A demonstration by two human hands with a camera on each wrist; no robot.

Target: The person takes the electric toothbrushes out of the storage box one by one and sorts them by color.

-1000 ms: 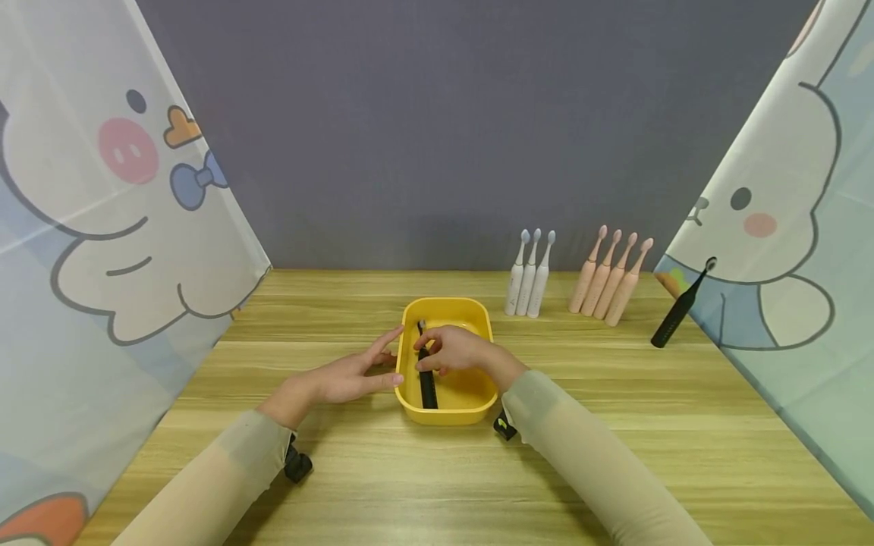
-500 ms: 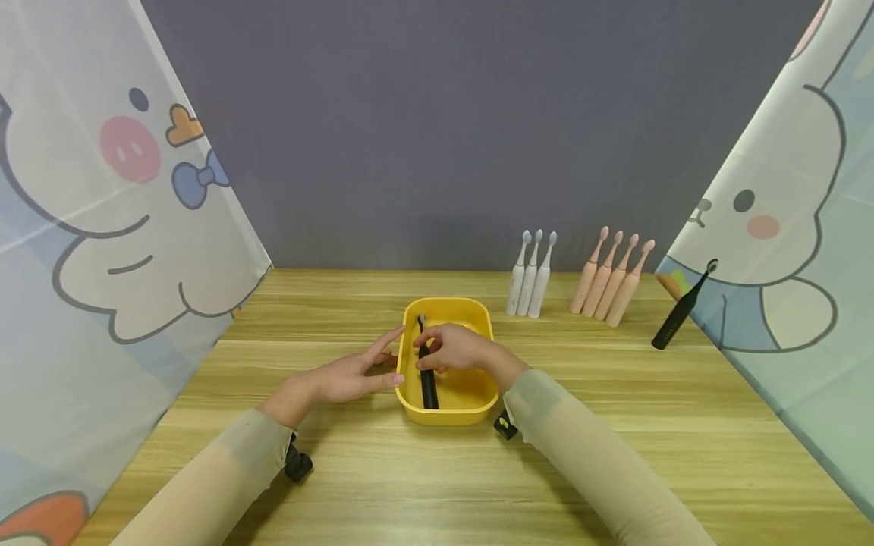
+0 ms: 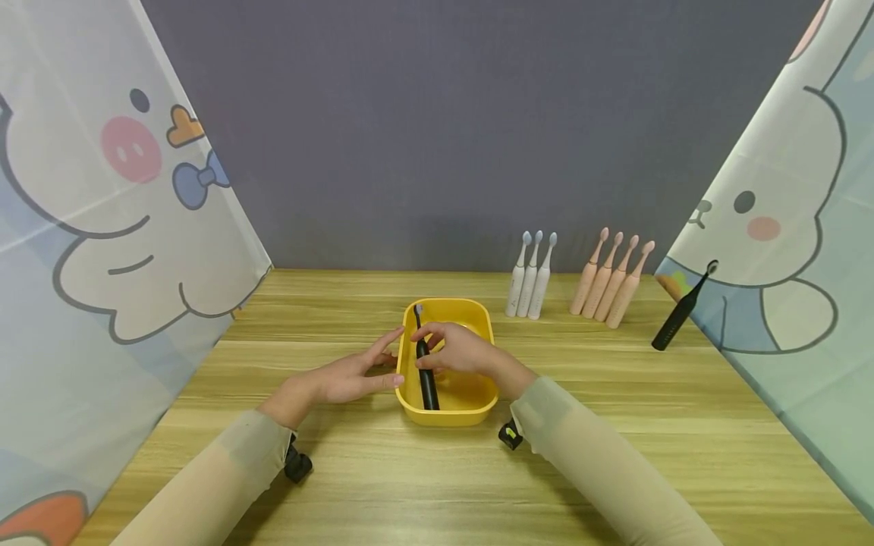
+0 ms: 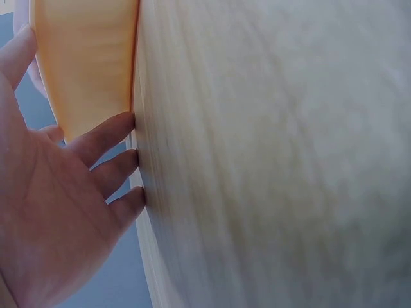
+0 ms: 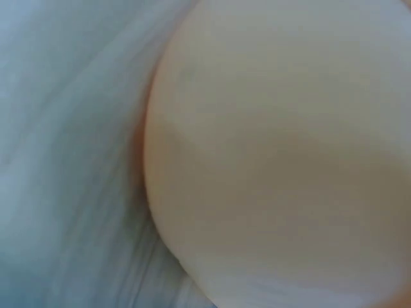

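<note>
In the head view a yellow plastic bin stands on the wooden table. Inside it, along the left side, a black electric toothbrush slants with its brush head toward the far left corner. My right hand reaches into the bin and pinches the toothbrush's handle between thumb and fingers. My left hand lies against the bin's left wall, fingers spread and fairly straight. In the left wrist view the left hand touches the bin with its fingertips. The right wrist view is filled by a blurred bin wall.
White electric toothbrushes stand upright in a row behind the bin's right side. Farther right is a row of pink ones. Another black toothbrush stands at the far right. A grey panel closes off the back.
The black toothbrush in the bin has tilted slightly, its brush head shifting up and left in the head view. My right wrist has moved a little rightward. The left hand stays put.
</note>
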